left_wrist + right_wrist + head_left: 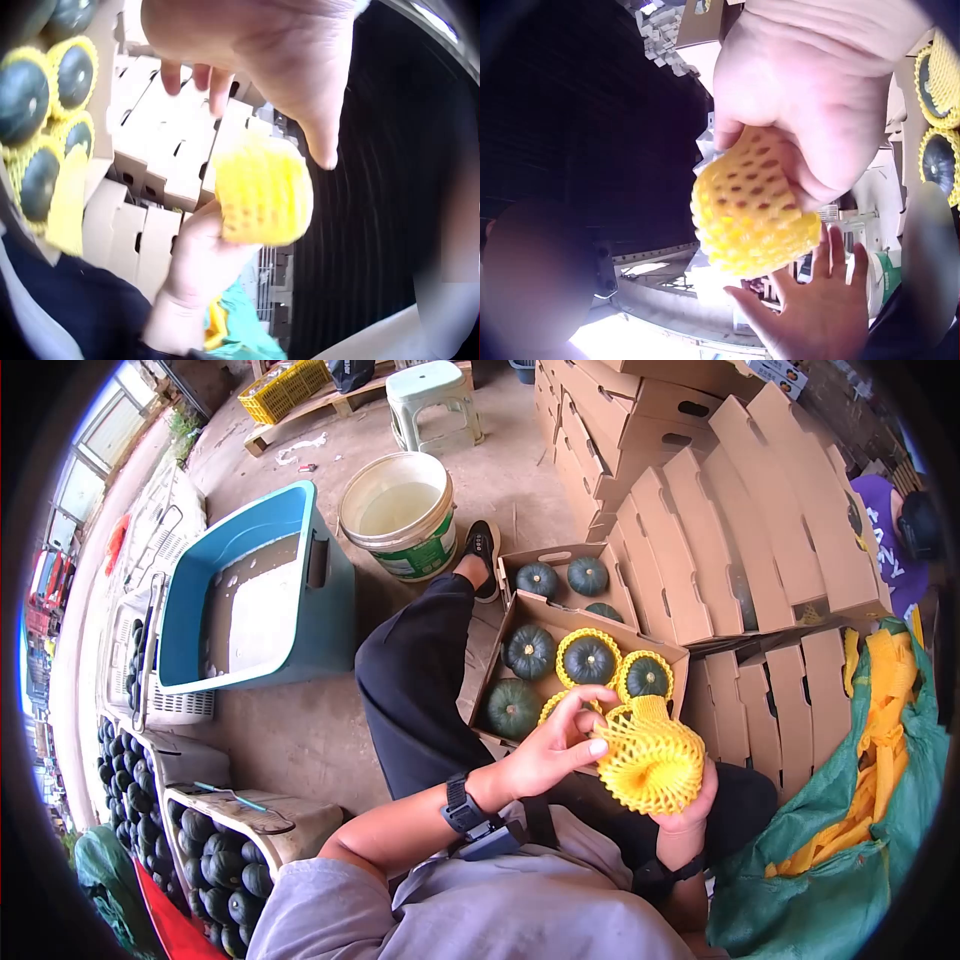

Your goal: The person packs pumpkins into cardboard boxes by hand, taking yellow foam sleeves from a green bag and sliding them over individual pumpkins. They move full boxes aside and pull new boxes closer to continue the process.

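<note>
A yellow foam net sleeve (655,760) is held in my right hand (692,805), its folded, ringed opening facing up toward the head camera. In the right wrist view the thumb and fingers of that hand curl round the foam net. My left hand (548,758) is beside the net, fingers apart and loosely bent; in the left wrist view there is a gap between it and the net. Below both hands lies a cardboard box (487,695) of dark green pumpkins. Some, such as one pumpkin (588,660), wear yellow nets; another pumpkin (513,708) is bare.
Stacked cardboard boxes (690,550) rise at the right, near a green sack (800,890) with yellow material. On the left are a blue tub (335,610), a white bucket (400,510) and crates of pumpkins (225,865). Another person (880,535) is at the far right.
</note>
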Motion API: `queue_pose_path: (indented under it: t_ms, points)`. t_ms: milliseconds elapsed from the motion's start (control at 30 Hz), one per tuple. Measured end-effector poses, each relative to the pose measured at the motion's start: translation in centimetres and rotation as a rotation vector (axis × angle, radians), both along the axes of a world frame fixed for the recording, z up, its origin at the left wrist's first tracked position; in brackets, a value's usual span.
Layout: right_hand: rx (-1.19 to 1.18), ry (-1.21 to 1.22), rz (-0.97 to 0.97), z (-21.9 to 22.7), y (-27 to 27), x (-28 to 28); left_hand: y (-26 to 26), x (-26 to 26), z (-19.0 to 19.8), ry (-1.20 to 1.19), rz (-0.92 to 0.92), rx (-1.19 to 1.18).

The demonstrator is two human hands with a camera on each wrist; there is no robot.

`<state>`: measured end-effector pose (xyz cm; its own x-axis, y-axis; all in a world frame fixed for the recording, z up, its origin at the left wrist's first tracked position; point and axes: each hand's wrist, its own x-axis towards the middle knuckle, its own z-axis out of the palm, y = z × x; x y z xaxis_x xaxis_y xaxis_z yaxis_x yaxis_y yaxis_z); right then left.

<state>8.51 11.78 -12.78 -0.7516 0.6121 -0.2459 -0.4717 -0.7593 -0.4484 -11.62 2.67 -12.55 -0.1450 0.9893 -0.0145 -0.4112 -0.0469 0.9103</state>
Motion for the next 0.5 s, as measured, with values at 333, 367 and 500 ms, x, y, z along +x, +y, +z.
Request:
queue_pose_path:
  t_ms: [333, 367, 500]
  points:
    - [0.688, -0.368, 0.274, -1.2, -0.4, -11.2, -0.4, -7.5, -2.0, -0.016, -0.035, -0.111]
    - [0.823, -0.453, 0.274, -1.8, -0.5, -12.0, -0.2, -7.5, -0.2, -0.495, -0.037, -0.091]
    - [-0.102, -0.316, 0.073, -2.8, 4.1, -12.5, -0.2, -8.9, -3.8, -0.027, -0.122, -0.343]
